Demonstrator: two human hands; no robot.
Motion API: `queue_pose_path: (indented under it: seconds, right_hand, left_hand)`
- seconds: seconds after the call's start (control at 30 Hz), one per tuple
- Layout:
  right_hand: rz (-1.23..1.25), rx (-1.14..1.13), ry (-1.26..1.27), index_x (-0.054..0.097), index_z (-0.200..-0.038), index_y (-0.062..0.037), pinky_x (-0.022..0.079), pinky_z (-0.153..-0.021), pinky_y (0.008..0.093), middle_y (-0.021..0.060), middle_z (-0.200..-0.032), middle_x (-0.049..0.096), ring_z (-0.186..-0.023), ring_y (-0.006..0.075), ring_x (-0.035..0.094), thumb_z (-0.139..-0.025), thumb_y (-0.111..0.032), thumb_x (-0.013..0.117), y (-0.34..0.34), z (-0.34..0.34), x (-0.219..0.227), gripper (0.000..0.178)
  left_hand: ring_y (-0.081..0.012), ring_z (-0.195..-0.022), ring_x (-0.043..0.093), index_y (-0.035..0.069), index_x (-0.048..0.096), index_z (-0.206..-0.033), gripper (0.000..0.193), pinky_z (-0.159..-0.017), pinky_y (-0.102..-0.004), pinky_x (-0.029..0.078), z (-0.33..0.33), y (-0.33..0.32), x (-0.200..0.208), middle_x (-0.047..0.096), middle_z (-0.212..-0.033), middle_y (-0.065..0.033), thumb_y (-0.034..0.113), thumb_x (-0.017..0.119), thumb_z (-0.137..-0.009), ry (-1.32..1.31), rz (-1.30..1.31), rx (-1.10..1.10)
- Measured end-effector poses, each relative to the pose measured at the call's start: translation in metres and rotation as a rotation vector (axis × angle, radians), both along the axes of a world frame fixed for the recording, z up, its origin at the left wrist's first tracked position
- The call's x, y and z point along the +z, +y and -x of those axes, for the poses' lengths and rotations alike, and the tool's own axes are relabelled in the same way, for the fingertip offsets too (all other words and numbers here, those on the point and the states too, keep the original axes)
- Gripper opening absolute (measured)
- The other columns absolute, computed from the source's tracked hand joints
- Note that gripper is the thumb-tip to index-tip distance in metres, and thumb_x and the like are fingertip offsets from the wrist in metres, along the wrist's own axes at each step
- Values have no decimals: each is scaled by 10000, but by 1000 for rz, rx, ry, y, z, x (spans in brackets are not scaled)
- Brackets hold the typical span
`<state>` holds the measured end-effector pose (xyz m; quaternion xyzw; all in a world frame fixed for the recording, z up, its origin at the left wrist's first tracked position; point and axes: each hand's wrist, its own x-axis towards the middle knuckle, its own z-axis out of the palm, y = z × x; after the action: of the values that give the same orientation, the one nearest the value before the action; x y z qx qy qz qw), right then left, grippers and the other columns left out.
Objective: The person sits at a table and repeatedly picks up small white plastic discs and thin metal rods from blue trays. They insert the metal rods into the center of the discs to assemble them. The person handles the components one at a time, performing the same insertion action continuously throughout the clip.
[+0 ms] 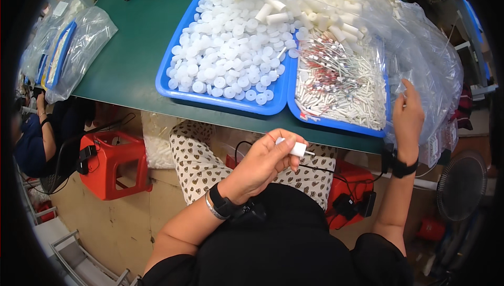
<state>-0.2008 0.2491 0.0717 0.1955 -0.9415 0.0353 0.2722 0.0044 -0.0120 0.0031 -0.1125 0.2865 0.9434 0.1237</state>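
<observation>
Nearest the camera, a black shirt (268,244) is seen, with both forearms reaching toward a green worktop (126,50). A white cylinder (297,148) is gripped between thumb and fingers of the left hand (266,156), held up just before the worktop's front edge; from its end a thin metal pin (310,153) is seen sticking out. The right hand (410,115) is raised beside the right blue tray (341,127), near a clear plastic bag (430,55), its fingers partly bent; whether anything is pinched there cannot be told.

Judging by the pin, the held piece seems to be partly put together. Much appears to be left loose: white discs (220,60) are heaped in the left blue tray (220,104), red and silver pins (328,68) are piled on small white sticks (349,107) in the right one, and more cylinders (354,17) are gathered behind. No finished pile can be made out.

A small red-and-white mark (310,118) is borne by the right tray; no writing can be read.
</observation>
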Motion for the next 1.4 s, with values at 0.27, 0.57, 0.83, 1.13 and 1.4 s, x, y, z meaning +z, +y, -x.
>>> queue_pose_path:
  seconds: [0.27, 0.57, 0.83, 1.13, 1.4]
  right_hand:
    - [831, 690, -1030, 622, -1105, 39, 548, -744, 284, 112, -985, 664, -869, 163, 672, -896, 25, 620, -63, -106, 0, 210]
    - [341, 817, -664, 554, -1132, 17, 532, -617, 339, 147, -896, 642, -712, 255, 667, -848, -28, 725, -83, -121, -25, 334]
    - [449, 789, -761, 550, -1116, 43, 523, -607, 327, 148, -870, 636, -700, 249, 665, -872, -22, 695, -87, -125, -32, 291]
    - [389, 970, -698, 572, -1072, 26, 524, -650, 377, 167, -887, 642, -749, 329, 664, -846, 15, 666, -95, -122, -39, 246]
    - [454, 935, -755, 556, -1096, 14, 520, -664, 411, 176, -892, 637, -770, 361, 654, -847, 23, 643, -99, -133, -60, 264]
  left_hand:
    - [-116, -741, 541, 19, 548, -1024, 195, -678, -247, 458, 8, 5, 3, 582, -863, -62, 213, 529, -1029, 10, -120, 145]
    - [-100, -778, 548, 37, 529, -1072, 189, -736, -249, 468, 3, 8, 2, 583, -922, -53, 222, 503, -1046, 15, -78, 255]
    - [-79, -821, 558, 38, 522, -1122, 166, -778, -242, 470, -2, 16, -10, 575, -988, -42, 183, 510, -1042, 100, 261, 311]
    - [-171, -1163, 533, 45, 532, -1303, 346, -1035, -333, 414, -4, 16, -12, 535, -1260, -83, 40, 563, -959, 507, 817, 270]
    - [-220, -1350, 441, 21, 447, -1400, 435, -1123, -367, 350, -6, 16, -21, 421, -1501, -147, 80, 524, -975, 390, 444, 87]
